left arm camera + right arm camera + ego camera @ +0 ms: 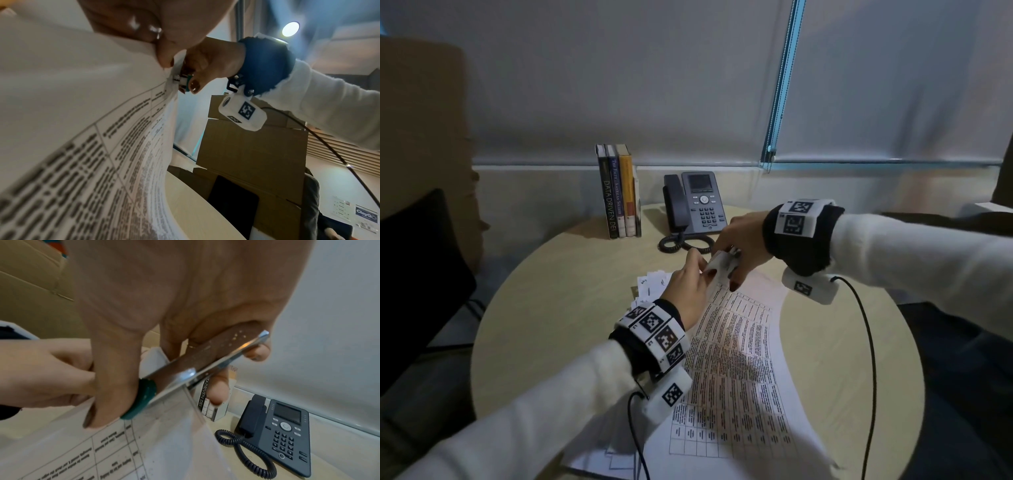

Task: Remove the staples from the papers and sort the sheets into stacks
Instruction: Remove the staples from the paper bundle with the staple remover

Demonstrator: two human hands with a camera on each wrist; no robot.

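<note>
A stapled packet of printed table sheets (732, 359) lies across the round table with its far corner lifted. My left hand (688, 287) pinches that corner (160, 53) between thumb and fingers. My right hand (739, 243) grips a metal staple remover with a green grip (141, 399) and holds it against the same corner, where its tip (180, 79) meets the paper. The staple itself is too small to make out. More loose sheets (654, 284) lie under and behind my left hand.
A dark desk phone (695, 202) with a coiled cord stands at the table's far side, with three upright books (619, 192) to its left. Cardboard boxes (421, 137) and a dark chair (417, 274) stand at the left. Bare tabletop (544, 308) shows left of the papers.
</note>
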